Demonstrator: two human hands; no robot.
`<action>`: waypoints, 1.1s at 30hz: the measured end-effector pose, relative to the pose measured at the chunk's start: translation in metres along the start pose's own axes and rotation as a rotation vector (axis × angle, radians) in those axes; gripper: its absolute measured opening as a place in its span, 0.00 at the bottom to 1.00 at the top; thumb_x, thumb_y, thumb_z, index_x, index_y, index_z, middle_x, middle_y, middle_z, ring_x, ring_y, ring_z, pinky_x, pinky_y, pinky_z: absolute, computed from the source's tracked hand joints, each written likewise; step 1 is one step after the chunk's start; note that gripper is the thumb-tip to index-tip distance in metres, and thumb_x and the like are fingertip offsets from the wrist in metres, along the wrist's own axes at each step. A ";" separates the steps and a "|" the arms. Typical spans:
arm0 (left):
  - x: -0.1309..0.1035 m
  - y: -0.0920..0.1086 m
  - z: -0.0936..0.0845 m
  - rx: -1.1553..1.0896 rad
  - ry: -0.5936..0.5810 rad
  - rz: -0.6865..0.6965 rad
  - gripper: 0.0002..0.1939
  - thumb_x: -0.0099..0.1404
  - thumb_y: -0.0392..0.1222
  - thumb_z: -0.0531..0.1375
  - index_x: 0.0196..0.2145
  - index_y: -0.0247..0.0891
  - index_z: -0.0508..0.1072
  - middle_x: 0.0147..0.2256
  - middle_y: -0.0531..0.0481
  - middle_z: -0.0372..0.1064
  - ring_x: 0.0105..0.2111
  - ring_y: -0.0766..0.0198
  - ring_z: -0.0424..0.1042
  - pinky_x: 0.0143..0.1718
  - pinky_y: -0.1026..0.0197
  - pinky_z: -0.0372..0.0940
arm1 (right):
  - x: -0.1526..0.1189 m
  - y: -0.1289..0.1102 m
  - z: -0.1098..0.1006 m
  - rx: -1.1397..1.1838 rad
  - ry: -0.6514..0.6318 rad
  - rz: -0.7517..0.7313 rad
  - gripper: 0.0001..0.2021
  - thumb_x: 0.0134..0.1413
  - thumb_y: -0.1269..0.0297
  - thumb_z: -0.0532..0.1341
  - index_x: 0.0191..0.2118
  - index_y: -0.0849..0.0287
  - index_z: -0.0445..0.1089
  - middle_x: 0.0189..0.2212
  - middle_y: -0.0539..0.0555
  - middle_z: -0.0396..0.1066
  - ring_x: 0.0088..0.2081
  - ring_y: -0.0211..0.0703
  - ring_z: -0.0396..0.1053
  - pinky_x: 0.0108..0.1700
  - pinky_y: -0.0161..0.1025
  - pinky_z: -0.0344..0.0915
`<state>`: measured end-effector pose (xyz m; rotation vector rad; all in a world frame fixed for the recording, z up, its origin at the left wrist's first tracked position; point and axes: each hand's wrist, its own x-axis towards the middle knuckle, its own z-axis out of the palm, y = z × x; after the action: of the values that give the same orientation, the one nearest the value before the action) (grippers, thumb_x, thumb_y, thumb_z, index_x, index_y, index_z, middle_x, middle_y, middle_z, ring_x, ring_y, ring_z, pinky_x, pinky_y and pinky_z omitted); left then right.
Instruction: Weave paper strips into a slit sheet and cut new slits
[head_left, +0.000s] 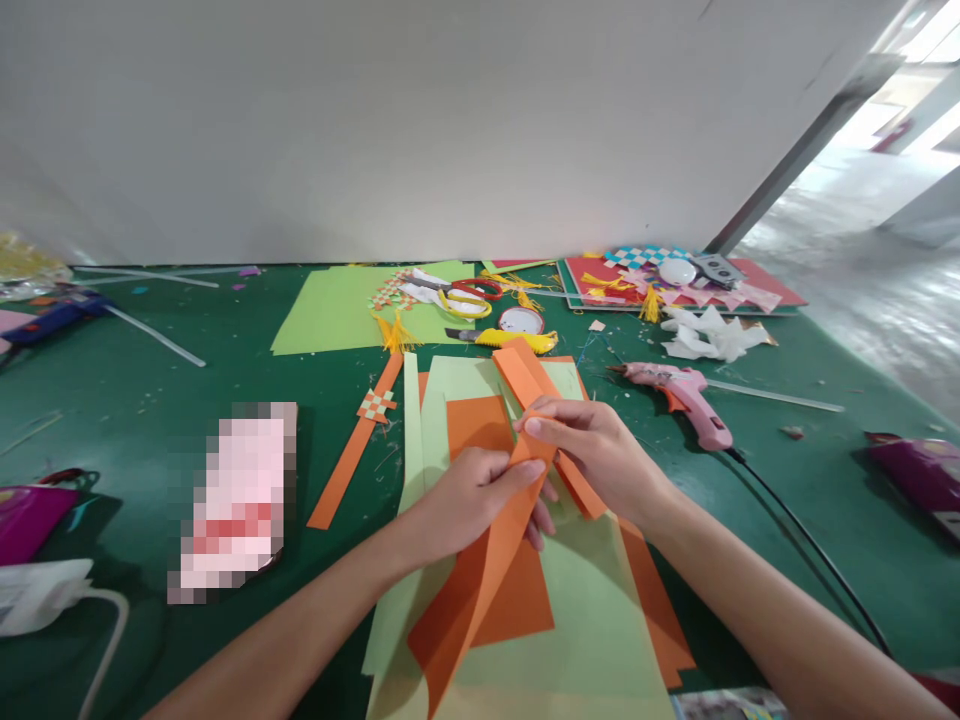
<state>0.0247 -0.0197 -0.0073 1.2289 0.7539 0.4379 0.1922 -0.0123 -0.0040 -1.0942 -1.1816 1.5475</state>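
A long orange paper strip [491,580], folded lengthwise at its near end, slants up from the lower middle into both hands. My left hand [491,495] pinches it between thumb and fingers, with some fingertips showing behind it. Just above, my right hand [581,440] grips the strip's upper end with thumb and forefinger. Another folded orange strip [521,370] passes behind the right fingers. Under the hands lie pale green sheets [592,600] and an orange sheet [480,425].
A yellow cutter [517,340] and scissors [465,295] lie beyond the sheets. To the right rests a pink glue gun [686,395] with its cable. A woven orange strip [352,450] and a blurred pink object [244,500] are on the left. A wall stands behind.
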 end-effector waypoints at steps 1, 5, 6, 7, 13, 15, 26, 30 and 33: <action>0.000 0.000 0.000 -0.005 -0.005 -0.006 0.21 0.68 0.53 0.51 0.31 0.31 0.72 0.27 0.45 0.75 0.26 0.62 0.75 0.34 0.60 0.68 | 0.000 0.000 0.000 -0.012 0.014 -0.011 0.08 0.48 0.60 0.66 0.29 0.60 0.75 0.29 0.51 0.69 0.26 0.35 0.65 0.26 0.34 0.62; 0.001 0.000 -0.001 -0.017 -0.008 -0.006 0.20 0.68 0.52 0.51 0.31 0.32 0.72 0.27 0.45 0.75 0.26 0.62 0.75 0.35 0.61 0.68 | 0.001 0.001 0.000 0.000 0.016 -0.018 0.08 0.49 0.60 0.65 0.28 0.59 0.75 0.28 0.50 0.67 0.24 0.34 0.62 0.24 0.34 0.59; 0.001 0.000 -0.001 -0.022 -0.013 -0.008 0.20 0.69 0.51 0.51 0.31 0.32 0.72 0.27 0.45 0.75 0.26 0.63 0.75 0.35 0.61 0.68 | 0.001 0.002 0.000 -0.004 0.023 -0.029 0.07 0.49 0.60 0.66 0.28 0.59 0.75 0.27 0.49 0.67 0.25 0.34 0.63 0.24 0.34 0.59; 0.000 0.001 -0.001 -0.027 -0.021 -0.010 0.20 0.69 0.51 0.51 0.31 0.32 0.72 0.27 0.45 0.75 0.26 0.63 0.75 0.35 0.61 0.68 | 0.001 0.002 0.000 -0.012 0.032 -0.043 0.07 0.49 0.61 0.66 0.27 0.59 0.75 0.27 0.49 0.67 0.26 0.34 0.63 0.26 0.33 0.60; -0.002 0.002 0.000 -0.054 -0.063 -0.015 0.21 0.70 0.51 0.48 0.34 0.31 0.72 0.27 0.44 0.75 0.26 0.63 0.74 0.35 0.61 0.68 | -0.001 0.004 0.002 -0.020 0.058 -0.060 0.08 0.50 0.60 0.65 0.27 0.60 0.74 0.28 0.50 0.67 0.28 0.35 0.65 0.29 0.34 0.61; -0.002 0.002 0.000 -0.052 -0.073 -0.010 0.21 0.70 0.51 0.48 0.34 0.31 0.72 0.26 0.44 0.75 0.26 0.63 0.74 0.35 0.61 0.68 | -0.002 0.004 0.002 -0.018 0.053 -0.053 0.09 0.50 0.59 0.64 0.27 0.60 0.73 0.29 0.50 0.67 0.27 0.35 0.65 0.27 0.34 0.60; -0.001 0.004 0.000 -0.100 -0.116 -0.038 0.22 0.71 0.50 0.45 0.33 0.31 0.70 0.25 0.43 0.74 0.25 0.63 0.74 0.34 0.61 0.68 | -0.001 0.005 0.003 -0.057 0.055 -0.092 0.09 0.52 0.61 0.64 0.27 0.60 0.73 0.27 0.50 0.67 0.28 0.33 0.64 0.27 0.31 0.59; -0.001 0.003 0.002 -0.117 -0.113 -0.057 0.23 0.71 0.51 0.45 0.32 0.31 0.70 0.25 0.43 0.74 0.25 0.62 0.74 0.34 0.59 0.68 | -0.001 0.005 0.003 -0.042 0.052 -0.078 0.08 0.52 0.61 0.64 0.28 0.60 0.74 0.28 0.50 0.67 0.25 0.32 0.64 0.23 0.31 0.58; -0.001 0.003 0.002 -0.123 -0.113 -0.061 0.23 0.71 0.51 0.45 0.33 0.31 0.70 0.25 0.42 0.74 0.25 0.61 0.74 0.34 0.59 0.68 | -0.002 0.005 0.003 -0.013 0.040 -0.051 0.09 0.52 0.60 0.64 0.29 0.61 0.73 0.29 0.50 0.67 0.20 0.29 0.62 0.19 0.30 0.56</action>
<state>0.0258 -0.0211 -0.0042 1.1030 0.6565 0.3565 0.1893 -0.0159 -0.0080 -1.0905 -1.1855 1.4749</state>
